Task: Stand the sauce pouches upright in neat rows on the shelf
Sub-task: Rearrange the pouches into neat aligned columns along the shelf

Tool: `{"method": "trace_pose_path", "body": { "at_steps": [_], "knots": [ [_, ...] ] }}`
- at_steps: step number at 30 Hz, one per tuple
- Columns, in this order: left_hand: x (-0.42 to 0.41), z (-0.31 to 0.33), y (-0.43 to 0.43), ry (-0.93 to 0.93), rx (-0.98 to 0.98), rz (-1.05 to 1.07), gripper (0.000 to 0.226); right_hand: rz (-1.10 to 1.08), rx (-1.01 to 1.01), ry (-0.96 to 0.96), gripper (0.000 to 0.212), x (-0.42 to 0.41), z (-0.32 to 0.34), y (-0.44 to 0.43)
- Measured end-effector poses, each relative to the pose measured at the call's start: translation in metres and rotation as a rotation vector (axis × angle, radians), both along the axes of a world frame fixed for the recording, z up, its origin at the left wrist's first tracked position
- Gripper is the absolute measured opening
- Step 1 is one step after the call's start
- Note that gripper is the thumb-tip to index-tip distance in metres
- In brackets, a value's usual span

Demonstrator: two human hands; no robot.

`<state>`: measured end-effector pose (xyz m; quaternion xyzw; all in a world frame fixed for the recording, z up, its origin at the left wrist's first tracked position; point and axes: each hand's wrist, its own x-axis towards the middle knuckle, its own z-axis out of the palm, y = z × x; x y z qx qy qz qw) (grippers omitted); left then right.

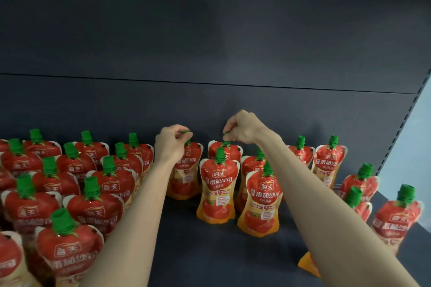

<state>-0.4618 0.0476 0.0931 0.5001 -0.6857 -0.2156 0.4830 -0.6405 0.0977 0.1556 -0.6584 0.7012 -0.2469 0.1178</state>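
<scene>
nearest the lens, two bare forearms reach up from the bottom edge over the dark shelf. the left hand pinches the green cap of a back-row pouch, fingers closed on the spout. the right hand pinches the cap of the next back-row pouch the same way. both pouches stand upright by the dark back panel, long axis vertical, spouts up, printed red fronts toward the camera. to the left, a packed block of pouches stands in rows, caps up. looser upright pouches stand to the right, and an orange pouch corner shows from under the right forearm. a pale wall lies beyond the slotted upright.
</scene>
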Motion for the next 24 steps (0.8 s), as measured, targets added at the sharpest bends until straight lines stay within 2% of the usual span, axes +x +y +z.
{"method": "trace_pose_path", "body": {
  "at_steps": [10, 13, 24],
  "knots": [
    [0.009, -0.008, 0.003, 0.085, 0.012, 0.053, 0.024, 0.109, 0.054, -0.028, 0.009, 0.018, -0.011, -0.006],
    [0.008, -0.010, 0.004, 0.108, 0.022, 0.065, 0.028, 0.102, 0.094, -0.071, 0.009, 0.019, -0.011, -0.006],
    [0.005, -0.013, 0.006, 0.090, -0.021, 0.013, 0.028, 0.078, 0.047, -0.053, 0.013, 0.010, -0.013, -0.002]
  ]
}}
